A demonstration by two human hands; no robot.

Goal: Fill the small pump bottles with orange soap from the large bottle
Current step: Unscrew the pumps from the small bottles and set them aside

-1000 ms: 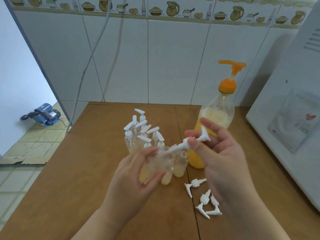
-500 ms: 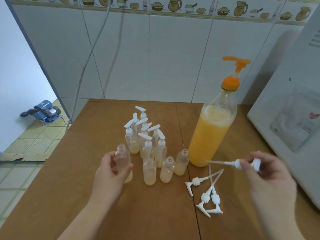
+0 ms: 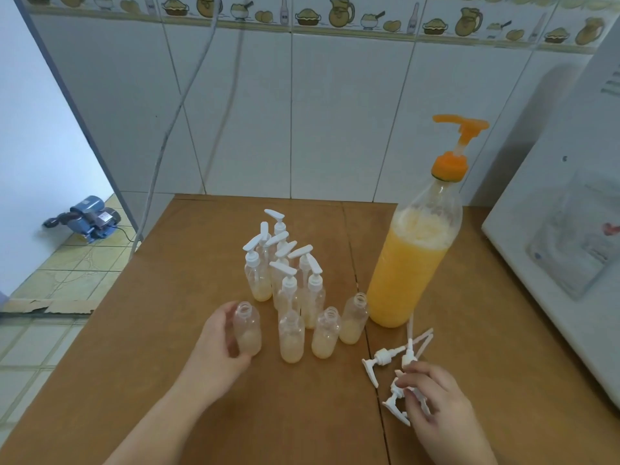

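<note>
Head view shows the left hand (image 3: 214, 350) gripping an uncapped small bottle (image 3: 247, 330) that stands on the brown surface (image 3: 167, 330) just left of three other open bottles (image 3: 322, 333). Each holds a little pale soap at the bottom. Behind them stands a cluster of capped pump bottles (image 3: 285, 273). The large bottle (image 3: 412, 263) of orange soap stands upright to the right, near the open row, its orange pump (image 3: 459, 135) fitted. The right hand (image 3: 432, 404) rests with curled fingers on the loose white pump tops (image 3: 392, 380) lying on the surface; whether it is pinching one cannot be determined. Risk: the open bottles are light, narrow and close together, so a careless reach across them is likely to tip one and spill soap. The dip tubes on the loose tops overlap and could snag, dragging a neighbour off the pile.
</note>
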